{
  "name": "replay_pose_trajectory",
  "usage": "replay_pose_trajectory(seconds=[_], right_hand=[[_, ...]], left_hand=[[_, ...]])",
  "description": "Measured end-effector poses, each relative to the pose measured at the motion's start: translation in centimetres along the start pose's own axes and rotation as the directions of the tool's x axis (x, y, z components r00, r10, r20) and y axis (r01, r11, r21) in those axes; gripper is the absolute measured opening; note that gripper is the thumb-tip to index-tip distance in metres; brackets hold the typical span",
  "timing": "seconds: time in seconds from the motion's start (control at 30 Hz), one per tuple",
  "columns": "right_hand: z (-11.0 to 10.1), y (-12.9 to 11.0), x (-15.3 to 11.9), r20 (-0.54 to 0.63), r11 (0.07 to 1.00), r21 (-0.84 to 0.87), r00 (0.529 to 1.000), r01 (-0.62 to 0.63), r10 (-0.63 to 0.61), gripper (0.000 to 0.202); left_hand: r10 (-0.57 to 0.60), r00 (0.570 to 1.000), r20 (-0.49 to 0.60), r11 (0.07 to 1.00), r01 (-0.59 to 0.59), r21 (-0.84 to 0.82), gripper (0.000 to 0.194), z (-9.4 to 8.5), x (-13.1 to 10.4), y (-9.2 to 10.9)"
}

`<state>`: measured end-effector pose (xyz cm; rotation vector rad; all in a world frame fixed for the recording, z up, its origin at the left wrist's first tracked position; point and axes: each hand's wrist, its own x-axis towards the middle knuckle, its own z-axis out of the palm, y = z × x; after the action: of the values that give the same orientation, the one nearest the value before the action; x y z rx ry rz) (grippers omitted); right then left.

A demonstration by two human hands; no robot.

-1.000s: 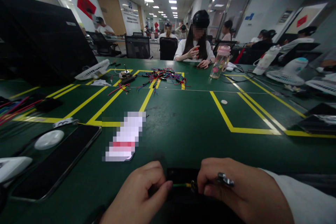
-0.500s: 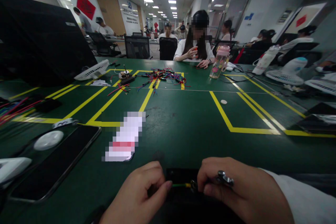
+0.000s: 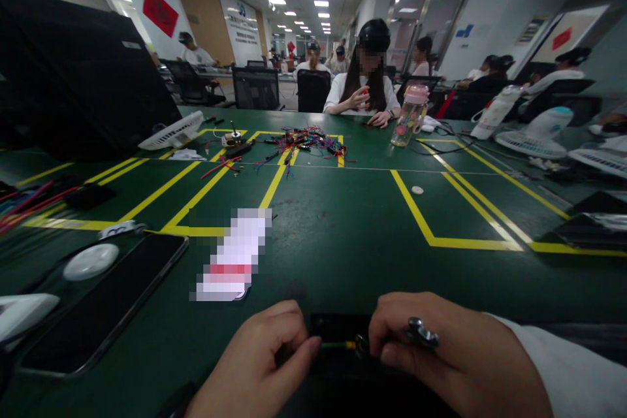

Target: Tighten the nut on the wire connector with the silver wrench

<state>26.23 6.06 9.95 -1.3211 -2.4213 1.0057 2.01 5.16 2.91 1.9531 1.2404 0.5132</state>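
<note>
Low in the view, my left hand [image 3: 267, 356] is closed, with thumb and forefinger pinching a thin green wire [image 3: 334, 345] that turns yellow towards its right end. My right hand [image 3: 441, 346] is closed around a small shiny metal tool [image 3: 422, 332]; one end pokes out behind the fingers and its middle is hidden by them. At the wire's yellow end, a small dark, ring-like tip [image 3: 361, 346] shows by my right fingertips. Whether it belongs to the tool I cannot make out. Below the hands everything is black and hard to read.
On the green table [image 3: 337, 235] lie a dark phone [image 3: 108, 304], a lit phone [image 3: 235, 255] and a white puck [image 3: 91, 262] to the left. A tangle of wires [image 3: 306, 140] sits farther back, near a pink-lidded bottle [image 3: 410, 117]. Across the table sits a person [image 3: 365, 88].
My hands hold nearly the same pose; the right hand and the metal tool have shifted very slightly to the right. A standing person at the far left is out of sight now.
</note>
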Motion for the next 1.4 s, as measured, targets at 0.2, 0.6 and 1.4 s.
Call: replay_pose_trajectory(seconds=[0.2,0.6,1.4], right_hand=[[-0.2,0.0,-0.3,0.003,1.000,-0.006,1.000,0.017,-0.017,0.015],[-1.3,-0.6,-0.5,-0.059,0.998,0.046,0.997,-0.044,0.046,0.012],[0.8,-0.2,-0.2,-0.134,0.985,-0.089,0.981,-0.150,0.138,0.009]], left_hand=[[-0.007,1.000,0.010,1.000,0.007,0.008,0.029,-0.1,0.0,0.1],[0.009,1.000,0.002,1.000,-0.009,0.002,0.030,-0.1,0.2,-0.1],[0.023,1.000,0.013,0.999,-0.023,-0.034,0.031,-0.2,0.3,-0.5]])
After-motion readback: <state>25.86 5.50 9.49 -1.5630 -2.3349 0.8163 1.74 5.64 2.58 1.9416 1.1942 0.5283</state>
